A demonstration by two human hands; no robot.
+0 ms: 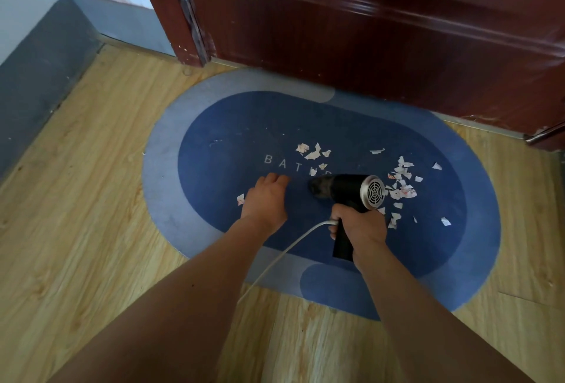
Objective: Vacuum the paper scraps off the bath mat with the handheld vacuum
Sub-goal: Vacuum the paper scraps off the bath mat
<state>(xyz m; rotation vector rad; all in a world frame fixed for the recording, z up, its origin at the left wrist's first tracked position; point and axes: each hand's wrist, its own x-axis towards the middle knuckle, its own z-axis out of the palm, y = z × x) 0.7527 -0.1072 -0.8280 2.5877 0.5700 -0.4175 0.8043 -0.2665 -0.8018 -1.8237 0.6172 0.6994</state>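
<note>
An oval blue bath mat (232, 119) with a grey border lies on the wood floor before a door. My right hand (359, 225) grips the handle of a black handheld vacuum (342, 188); its dark nozzle points left and its silver grille faces me. My left hand (266, 199) rests flat on the mat, fingers straight, just left of the nozzle. White paper scraps (402, 187) lie scattered right of the vacuum, a smaller cluster of scraps (313, 151) sits above the lettering, and one scrap (241, 199) lies beside my left hand.
A dark red wooden door (382, 31) stands shut along the mat's far edge. A white power cord (275, 263) runs from the vacuum handle down toward me. A grey skirting wall (39, 76) borders the wood floor (91, 214) on the left.
</note>
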